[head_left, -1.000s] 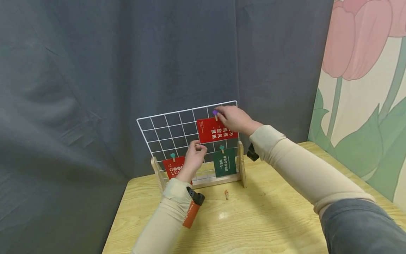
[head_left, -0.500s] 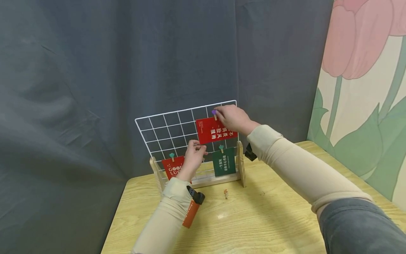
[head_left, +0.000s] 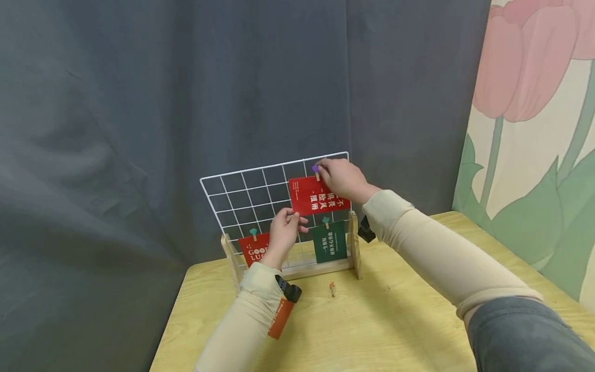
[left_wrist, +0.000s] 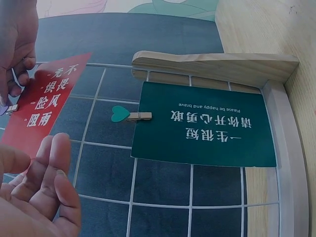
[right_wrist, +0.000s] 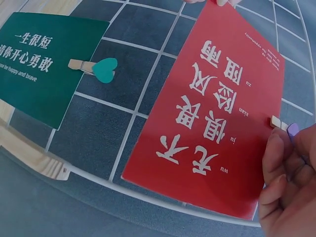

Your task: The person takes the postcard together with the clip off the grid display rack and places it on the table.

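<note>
A red card [head_left: 309, 195] with white Chinese characters lies against the upper right of a white wire grid [head_left: 241, 171]. At its lower left corner, my left hand [head_left: 284, 231] pinches the edge between thumb and finger. My right hand [head_left: 343, 179] pinches a small clothespin [head_left: 316, 171] with a purple top, set on the card's upper edge. In the right wrist view the pin's wooden jaws overlap the rim of the card. Below it, a green card [left_wrist: 207, 128] hangs from a clothespin [left_wrist: 123, 114] with a teal heart.
Another red card [head_left: 254, 247], reading GOOD LUCK, hangs at the grid's lower left, partly behind my left hand. A small orange-topped clothespin [head_left: 332, 289] lies on the wooden table [head_left: 395, 330]. An orange card [head_left: 281, 319] shows beside my left wrist. A grey curtain [head_left: 279, 77] stands behind.
My left fingers have shifted slightly at the red card's lower left corner, the outer ones spreading. The right hand stays at the purple clothespin. The view has tilted slightly.
</note>
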The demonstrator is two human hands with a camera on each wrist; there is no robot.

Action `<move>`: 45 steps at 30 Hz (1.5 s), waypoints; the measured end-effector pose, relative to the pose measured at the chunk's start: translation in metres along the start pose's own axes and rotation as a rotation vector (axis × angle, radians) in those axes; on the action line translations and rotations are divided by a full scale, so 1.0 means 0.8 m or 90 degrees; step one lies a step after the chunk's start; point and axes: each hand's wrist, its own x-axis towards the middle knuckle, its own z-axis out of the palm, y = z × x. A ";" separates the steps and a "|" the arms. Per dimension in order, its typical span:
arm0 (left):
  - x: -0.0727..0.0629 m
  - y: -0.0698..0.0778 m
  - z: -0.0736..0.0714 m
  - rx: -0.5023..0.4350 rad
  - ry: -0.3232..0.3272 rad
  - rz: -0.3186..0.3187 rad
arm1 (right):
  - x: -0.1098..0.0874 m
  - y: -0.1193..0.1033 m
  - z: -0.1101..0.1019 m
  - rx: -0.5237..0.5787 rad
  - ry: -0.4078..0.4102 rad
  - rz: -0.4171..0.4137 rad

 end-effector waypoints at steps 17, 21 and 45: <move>0.004 -0.009 0.000 0.009 0.016 0.005 | 0.006 0.009 0.006 0.075 -0.043 -0.028; 0.003 -0.009 -0.003 0.013 0.024 0.015 | 0.008 0.011 0.006 0.079 -0.047 -0.048; 0.013 -0.014 -0.003 0.019 0.040 0.035 | 0.008 0.019 0.013 0.043 0.035 -0.126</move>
